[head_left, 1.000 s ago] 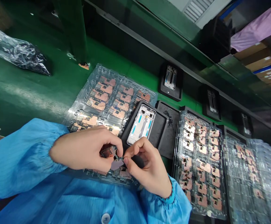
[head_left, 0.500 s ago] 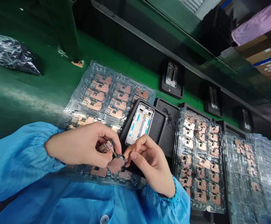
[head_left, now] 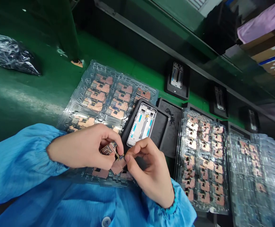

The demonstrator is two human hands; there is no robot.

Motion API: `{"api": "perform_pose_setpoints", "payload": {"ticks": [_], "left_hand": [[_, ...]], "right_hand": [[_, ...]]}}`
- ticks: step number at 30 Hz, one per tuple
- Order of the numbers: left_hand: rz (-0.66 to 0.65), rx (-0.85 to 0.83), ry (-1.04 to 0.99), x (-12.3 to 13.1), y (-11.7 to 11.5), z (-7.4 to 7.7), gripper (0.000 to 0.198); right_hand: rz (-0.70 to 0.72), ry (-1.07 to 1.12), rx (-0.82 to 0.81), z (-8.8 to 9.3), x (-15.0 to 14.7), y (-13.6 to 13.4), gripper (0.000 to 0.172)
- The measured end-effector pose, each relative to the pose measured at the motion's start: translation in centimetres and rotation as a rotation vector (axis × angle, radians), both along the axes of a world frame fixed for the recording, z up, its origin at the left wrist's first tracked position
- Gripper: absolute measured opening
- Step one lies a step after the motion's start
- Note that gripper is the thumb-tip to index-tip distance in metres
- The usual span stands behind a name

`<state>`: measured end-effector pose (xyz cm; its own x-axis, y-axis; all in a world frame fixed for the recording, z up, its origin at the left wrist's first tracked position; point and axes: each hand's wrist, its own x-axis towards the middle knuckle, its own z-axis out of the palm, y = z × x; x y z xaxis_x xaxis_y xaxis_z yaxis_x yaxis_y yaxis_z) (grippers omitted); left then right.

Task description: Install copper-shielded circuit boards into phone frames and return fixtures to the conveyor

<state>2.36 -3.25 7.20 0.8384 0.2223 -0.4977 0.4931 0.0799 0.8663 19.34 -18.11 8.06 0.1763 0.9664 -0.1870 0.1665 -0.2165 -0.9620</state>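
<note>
The left hand (head_left: 85, 149) and right hand (head_left: 149, 170) pinch a copper-backed circuit board (head_left: 117, 166) over a clear tray (head_left: 79, 108) of boards; any print looks too small to read; a phone frame (head_left: 141, 126) lies just beyond in a black tray (head_left: 162, 132).

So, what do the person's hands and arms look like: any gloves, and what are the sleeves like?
The left hand and right hand are bare, with no gloves. The left light-blue smock sleeve and right light-blue smock sleeve are shiny and gathered at the cuffs; the right cuff shows a darker teal edge.
</note>
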Motion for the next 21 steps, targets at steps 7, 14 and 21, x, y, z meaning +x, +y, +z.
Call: {"api": "perform_pose_setpoints", "payload": {"ticks": [7, 14, 21], "left_hand": [[-0.018, -0.053, -0.036, 0.0, 0.5, 0.4, 0.021], [0.004, -0.145, -0.004, 0.0, 0.5, 0.6, 0.024], [-0.006, -0.020, -0.018, -0.1, 0.0, 0.6, 0.020]], "right_hand": [[0.010, 0.350, -0.080, -0.3, 0.8, 0.0, 0.023], [0.011, 0.462, -0.080, -0.2, 0.8, 0.1, 0.022], [-0.092, 0.341, -0.035, -0.7, -0.4, 0.3, 0.030]]}}
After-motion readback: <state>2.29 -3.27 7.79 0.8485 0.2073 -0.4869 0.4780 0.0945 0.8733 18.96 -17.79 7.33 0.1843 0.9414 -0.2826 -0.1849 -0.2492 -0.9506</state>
